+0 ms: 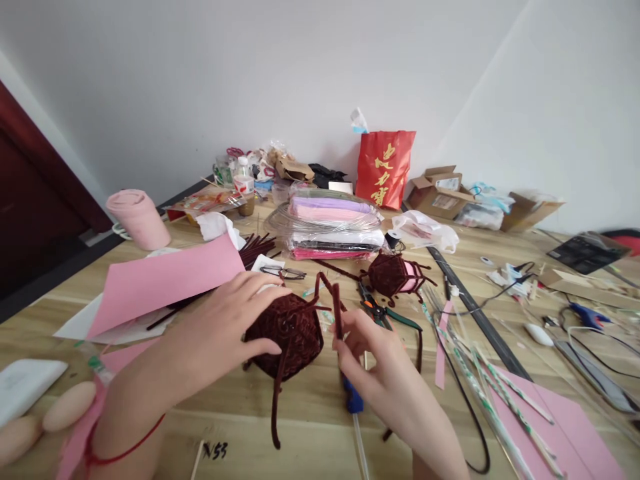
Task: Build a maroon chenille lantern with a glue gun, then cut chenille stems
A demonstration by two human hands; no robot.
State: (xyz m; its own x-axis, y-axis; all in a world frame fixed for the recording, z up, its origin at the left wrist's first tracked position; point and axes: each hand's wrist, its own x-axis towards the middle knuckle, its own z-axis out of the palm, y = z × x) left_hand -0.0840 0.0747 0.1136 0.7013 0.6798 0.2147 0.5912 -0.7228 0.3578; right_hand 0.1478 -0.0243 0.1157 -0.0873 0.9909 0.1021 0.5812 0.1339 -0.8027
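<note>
A dark brown, round piece woven from pipe cleaners [303, 340] sits in front of me, with loose ends sticking out; one hangs toward the table's front. My left hand [240, 310] holds it from the left, thumb across its face and fingers over its top. Between the thumb and fingers of my right hand [375, 353] is pinched a brown pipe cleaner [337, 303], bent at the top and seeming to run to the woven piece. A similar brown piece with a pink core [389, 275] lies behind. Pliers with dark green handles [395, 315] lie beyond my right hand.
Pink sheets [170, 280] lie at left, a pink roll [139, 220] behind them. Bagged pipe cleaners [335, 233] and a red bag [385, 167] stand at the back. A blue-tipped tool [354, 398] lies under my right hand. Cables and a blue glue gun [589, 317] are at right.
</note>
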